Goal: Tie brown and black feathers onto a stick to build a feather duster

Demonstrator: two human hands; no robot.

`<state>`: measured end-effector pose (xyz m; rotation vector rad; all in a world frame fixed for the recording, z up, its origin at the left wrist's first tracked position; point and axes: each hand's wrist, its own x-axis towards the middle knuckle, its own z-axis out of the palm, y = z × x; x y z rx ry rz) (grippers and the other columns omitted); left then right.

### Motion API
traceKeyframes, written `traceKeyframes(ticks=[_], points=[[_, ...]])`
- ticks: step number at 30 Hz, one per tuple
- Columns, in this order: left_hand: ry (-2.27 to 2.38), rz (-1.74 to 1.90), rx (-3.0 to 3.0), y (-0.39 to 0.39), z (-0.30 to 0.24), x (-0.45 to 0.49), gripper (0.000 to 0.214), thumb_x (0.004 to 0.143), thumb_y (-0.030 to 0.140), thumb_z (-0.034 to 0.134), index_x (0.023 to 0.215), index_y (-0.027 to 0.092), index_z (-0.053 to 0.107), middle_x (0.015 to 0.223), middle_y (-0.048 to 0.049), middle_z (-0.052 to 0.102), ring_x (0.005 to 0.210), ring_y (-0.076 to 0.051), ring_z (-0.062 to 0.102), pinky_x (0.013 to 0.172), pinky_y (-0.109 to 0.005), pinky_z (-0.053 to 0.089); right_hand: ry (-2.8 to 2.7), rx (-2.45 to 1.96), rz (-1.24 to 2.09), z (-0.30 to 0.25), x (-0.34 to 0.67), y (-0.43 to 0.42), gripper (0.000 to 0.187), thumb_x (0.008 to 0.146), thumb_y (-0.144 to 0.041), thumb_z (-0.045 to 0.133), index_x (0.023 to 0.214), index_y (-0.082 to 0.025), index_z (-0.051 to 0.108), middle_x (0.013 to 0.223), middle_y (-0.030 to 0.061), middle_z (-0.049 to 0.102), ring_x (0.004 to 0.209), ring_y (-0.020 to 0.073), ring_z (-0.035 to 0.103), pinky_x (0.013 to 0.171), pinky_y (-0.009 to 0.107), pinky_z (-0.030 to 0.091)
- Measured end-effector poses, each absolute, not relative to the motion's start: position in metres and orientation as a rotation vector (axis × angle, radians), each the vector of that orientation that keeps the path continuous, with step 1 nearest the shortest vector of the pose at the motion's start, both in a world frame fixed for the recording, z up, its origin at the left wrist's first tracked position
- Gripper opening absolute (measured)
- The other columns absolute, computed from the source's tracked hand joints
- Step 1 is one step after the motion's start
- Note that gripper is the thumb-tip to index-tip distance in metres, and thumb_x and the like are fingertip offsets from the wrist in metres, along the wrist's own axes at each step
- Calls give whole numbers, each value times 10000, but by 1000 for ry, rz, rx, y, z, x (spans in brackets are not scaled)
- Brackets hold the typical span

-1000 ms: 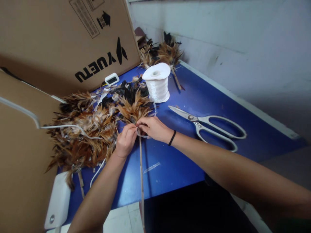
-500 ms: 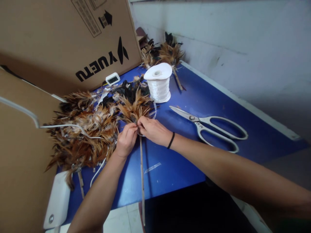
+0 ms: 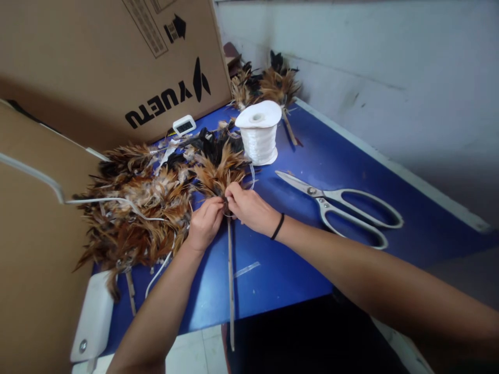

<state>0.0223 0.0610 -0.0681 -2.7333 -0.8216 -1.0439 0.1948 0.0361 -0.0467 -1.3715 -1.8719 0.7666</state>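
A feather duster with brown and black feathers (image 3: 219, 169) lies on the table, its thin wooden stick (image 3: 231, 275) pointing toward me past the front edge. At the base of the feathers my left hand (image 3: 206, 221) is closed in a pinch on thin pale ribbon. My right hand (image 3: 251, 206), a black band on its wrist, pinches the ribbon just beside it. A small loop shows below the fingertips around the stick; the exact grip is partly hidden. From the white ribbon spool (image 3: 259, 137), a strand (image 3: 252, 176) runs down behind my right hand.
Large scissors (image 3: 339, 208) lie to the right. Piled feathers (image 3: 136, 218) cover the table's left side, crossed by a white cable (image 3: 117, 200). More feather dusters (image 3: 278, 85) rest at the back, near a small digital display (image 3: 184, 125). Cardboard boxes (image 3: 97, 67) stand left; a wall (image 3: 370, 67) is right.
My right hand's fingers have lifted slightly and opened a small gap from the left hand's. The whole view has shifted a little; the duster stays in place.
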Motion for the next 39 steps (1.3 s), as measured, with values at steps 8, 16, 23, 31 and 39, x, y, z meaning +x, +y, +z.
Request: traceKeyframes(ticks=[8,16,23,31,39], points=[[-814,-1046,-2694,61,-69,21,112,827,110,538,916,174,560,969,-85,666,924,-141,636,803,-260,525,-1867,-1216,865,-43,201,33,173,845,-84,418,936,-189,520,659,-40,558,528,63,502,552,176,359],[-829,-1028,-2697,60,-69,19,115,842,133,528,943,169,571,980,-93,658,940,-144,633,822,-272,532,-1827,-1240,877,-48,200,35,198,865,-112,427,983,-180,570,603,-46,554,489,57,490,545,179,357],[-771,-1040,-2704,61,-69,20,142,822,100,545,947,162,570,970,-97,645,938,-148,624,816,-274,533,-1840,-1225,919,-49,200,37,206,861,-108,436,988,-158,590,553,-57,529,455,49,489,527,171,365],[-803,-1089,-2711,62,-67,24,133,815,107,556,930,173,570,907,-66,649,895,-138,626,800,-267,533,-1820,-1335,918,-47,196,38,110,853,-125,480,875,-148,585,605,-21,596,441,54,494,511,183,358],[-879,-1021,-2703,60,-66,23,200,840,131,531,1028,162,590,945,-83,664,916,-159,627,854,-305,522,-1855,-1408,898,-41,196,37,91,876,-153,481,914,-139,562,637,-3,614,440,63,506,529,197,363]])
